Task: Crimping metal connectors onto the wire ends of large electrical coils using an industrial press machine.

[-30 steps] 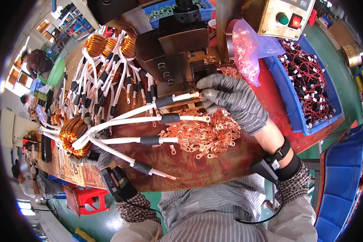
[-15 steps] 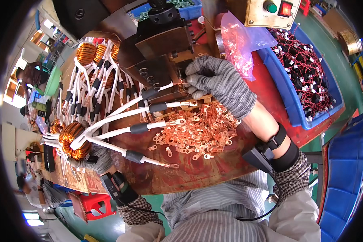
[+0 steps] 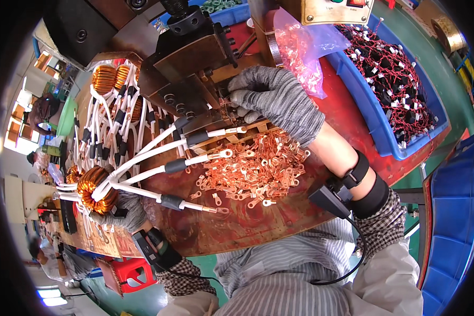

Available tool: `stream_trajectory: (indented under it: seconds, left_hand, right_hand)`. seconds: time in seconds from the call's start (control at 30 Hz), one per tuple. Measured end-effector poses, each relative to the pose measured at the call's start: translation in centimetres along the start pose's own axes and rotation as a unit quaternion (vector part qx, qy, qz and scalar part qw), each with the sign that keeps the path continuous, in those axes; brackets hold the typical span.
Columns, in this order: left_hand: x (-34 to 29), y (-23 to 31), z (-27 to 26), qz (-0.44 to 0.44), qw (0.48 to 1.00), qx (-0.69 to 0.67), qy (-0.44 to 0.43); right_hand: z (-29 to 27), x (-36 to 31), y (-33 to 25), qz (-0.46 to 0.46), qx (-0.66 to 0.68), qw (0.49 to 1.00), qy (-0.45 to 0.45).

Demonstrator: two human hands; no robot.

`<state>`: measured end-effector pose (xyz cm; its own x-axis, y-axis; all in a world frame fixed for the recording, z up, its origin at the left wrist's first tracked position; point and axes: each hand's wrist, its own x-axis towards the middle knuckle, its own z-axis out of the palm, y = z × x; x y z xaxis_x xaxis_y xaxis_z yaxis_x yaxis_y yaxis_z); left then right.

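left-side leads: a few white leads [image 3: 67,188] are trailing off the coil's far side; their ends are too small to tell
coil: copper-wound ring [image 3: 92,180] is sitting at the left hand, well left of the press, its leads fanning rightward
other coils: more wound coils [image 3: 104,79] are lying behind, leads with black sleeves; done or not, can't tell
top lead: top lead [image 3: 164,136] is running into the press [image 3: 189,60]; its end is hiding, so this one is looking like the lead in work
bottom lead: its copper lug [image 3: 221,210] is showing on the end
lower middle lead: its lug [image 3: 226,153] is also showing, over the pile's edge
upper middle lead: its lug [image 3: 241,129] is showing too, just under the press
progress: three of four right-side leads are carrying lugs, the top one is probably remaining; whether lugs are fully pressed, can't tell
lug pile: loose copper lugs [image 3: 253,171] are lying below the press, plenty left
left hand: gloved left hand [image 3: 129,209] is gripping the coil from below, fingers mostly hiding behind it
right hand: gloved right hand [image 3: 279,97] is bending its fingers at the press opening, neither flat nor fisted; tips are hiding, so whether they are pinching lead or lug, can't tell
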<state>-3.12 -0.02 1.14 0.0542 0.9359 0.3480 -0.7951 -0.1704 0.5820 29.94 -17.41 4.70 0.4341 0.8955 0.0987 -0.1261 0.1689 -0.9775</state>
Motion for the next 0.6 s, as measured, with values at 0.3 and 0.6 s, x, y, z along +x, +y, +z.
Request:
stream_trajectory:
  seconds: [0.3,0.6]
  left_hand:
    - [-1.0,-0.1,2.1,-0.015,1.000,0.026,-0.002]
    - [-1.5,-0.3,2.3,0.016,0.997,0.066,0.027]
  right_hand:
    - [0.2,-0.2,-0.4,0.000,-0.028,0.999,0.028]
    - [-1.8,-1.2,-1.4,-0.065,0.026,0.989,0.132]
